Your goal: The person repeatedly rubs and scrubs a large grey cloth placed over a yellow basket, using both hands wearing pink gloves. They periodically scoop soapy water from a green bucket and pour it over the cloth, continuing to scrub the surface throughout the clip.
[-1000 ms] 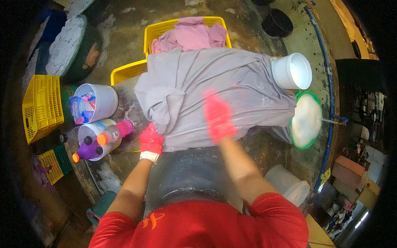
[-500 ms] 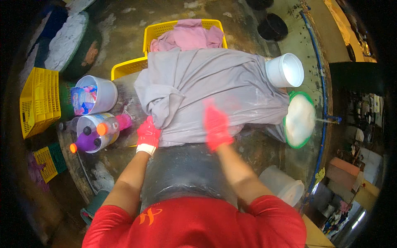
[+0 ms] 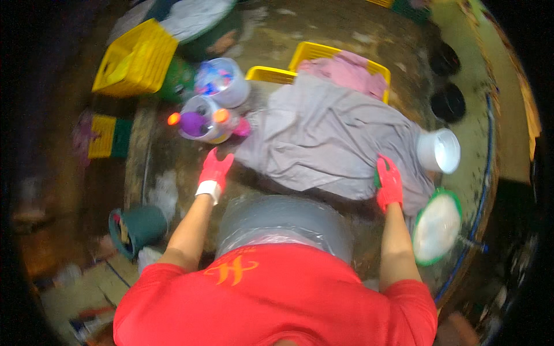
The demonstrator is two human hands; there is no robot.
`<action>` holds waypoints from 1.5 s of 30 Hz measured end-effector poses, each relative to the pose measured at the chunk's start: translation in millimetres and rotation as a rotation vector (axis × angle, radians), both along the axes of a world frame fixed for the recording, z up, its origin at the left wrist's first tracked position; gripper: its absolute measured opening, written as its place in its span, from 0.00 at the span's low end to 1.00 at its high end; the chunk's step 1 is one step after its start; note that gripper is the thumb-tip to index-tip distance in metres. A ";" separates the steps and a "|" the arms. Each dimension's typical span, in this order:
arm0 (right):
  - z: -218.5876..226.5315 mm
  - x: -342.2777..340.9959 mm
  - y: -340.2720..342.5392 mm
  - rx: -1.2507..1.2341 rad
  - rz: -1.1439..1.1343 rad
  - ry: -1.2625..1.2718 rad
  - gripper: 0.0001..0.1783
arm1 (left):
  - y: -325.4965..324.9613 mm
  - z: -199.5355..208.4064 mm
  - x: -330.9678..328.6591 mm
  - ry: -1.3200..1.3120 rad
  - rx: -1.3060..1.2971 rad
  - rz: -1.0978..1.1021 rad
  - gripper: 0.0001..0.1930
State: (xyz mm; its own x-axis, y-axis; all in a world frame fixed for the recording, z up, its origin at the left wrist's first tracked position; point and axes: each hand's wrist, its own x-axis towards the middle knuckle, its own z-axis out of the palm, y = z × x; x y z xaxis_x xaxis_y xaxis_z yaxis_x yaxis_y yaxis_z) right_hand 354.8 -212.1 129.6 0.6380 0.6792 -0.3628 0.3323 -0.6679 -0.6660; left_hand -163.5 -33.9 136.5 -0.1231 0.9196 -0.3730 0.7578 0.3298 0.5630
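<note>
A wet grey cloth (image 3: 329,130) lies spread and wrinkled in front of me. My left hand (image 3: 216,172), in a red glove with a white cuff, is off the cloth's left edge with thumb and fingers apart, holding nothing. At the cloth's lower right part is my right hand (image 3: 389,184), also red-gloved, its fingers curled. A small green object (image 3: 378,177) shows at its inner side, mostly hidden by the glove; its kind is unclear. Between my arms, grey plastic sheeting (image 3: 283,216) covers my front.
Pink cloth fills a yellow basket (image 3: 378,70) behind. White buckets (image 3: 234,92) with bottles and packets stand left, near a yellow crate (image 3: 135,60). A white tub (image 3: 438,151) and a green-rimmed basin of white stuff (image 3: 437,228) sit right. A dark green bucket (image 3: 141,228) lies lower left.
My left hand has let go of the cloth's folded corner and opened. My right hand has moved right across the cloth, which now lies flatter. The whole view has shifted and turned.
</note>
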 end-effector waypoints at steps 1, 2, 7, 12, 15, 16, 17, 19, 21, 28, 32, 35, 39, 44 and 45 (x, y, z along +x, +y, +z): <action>13.2 -0.2 4.6 0.014 0.006 0.087 0.27 | -7.9 10.9 4.7 0.090 0.089 0.011 0.46; 20.2 2.0 4.6 0.019 -0.009 0.167 0.28 | -12.6 10.1 2.1 0.119 0.233 -0.034 0.42; 29.2 35.0 17.5 0.128 -0.074 0.272 0.32 | -55.5 46.9 127.6 -0.071 -0.149 -0.272 0.43; -6.3 115.4 44.8 0.267 -0.025 0.170 0.37 | -88.3 -34.8 249.0 -0.136 -0.157 -0.704 0.46; -49.2 160.3 50.9 0.184 0.036 0.142 0.39 | -90.0 -70.6 280.4 -0.119 -0.048 -0.785 0.33; -52.4 151.5 61.1 0.156 0.018 0.225 0.41 | -82.3 -97.2 256.9 -0.104 0.063 -0.817 0.28; -57.6 142.0 65.7 0.123 -0.006 0.311 0.43 | -75.9 -114.1 231.0 -0.085 0.166 -0.854 0.23; -69.7 137.7 58.4 0.078 -0.013 0.205 0.47 | -49.5 -77.0 202.8 0.015 0.054 -0.655 0.13; -79.7 131.3 73.7 0.054 0.027 0.128 0.48 | -21.1 -88.3 138.2 0.074 0.308 -0.517 0.15; -114.1 166.3 106.0 0.028 -0.009 -0.062 0.40 | -2.9 -77.8 197.4 0.073 0.471 -0.104 0.27; -113.8 153.6 128.3 0.063 -0.055 -0.085 0.44 | 5.9 -60.6 283.5 0.035 0.136 -0.082 0.41; -156.4 193.6 114.0 0.191 -0.115 -0.258 0.41 | 53.2 -109.0 289.4 0.314 0.119 -0.568 0.28; -143.0 163.1 135.8 0.170 -0.178 -0.057 0.41 | 151.3 -128.1 277.2 0.386 0.398 -0.529 0.22; -107.7 135.7 148.6 0.338 -0.278 0.155 0.32 | 171.7 -124.9 308.0 0.182 0.598 -0.265 0.26; -102.2 134.2 146.9 0.306 -0.228 0.076 0.33 | 146.1 -132.4 304.2 0.358 0.703 -0.430 0.35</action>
State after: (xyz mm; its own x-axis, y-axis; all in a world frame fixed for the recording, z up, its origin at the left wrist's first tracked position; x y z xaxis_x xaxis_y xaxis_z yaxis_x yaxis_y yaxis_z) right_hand 489.0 -65.2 27.3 0.7646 0.6069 -0.2171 0.1402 -0.4853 -0.8630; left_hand 140.7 112.2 4.1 0.2842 0.9145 0.2881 0.9050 -0.3551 0.2344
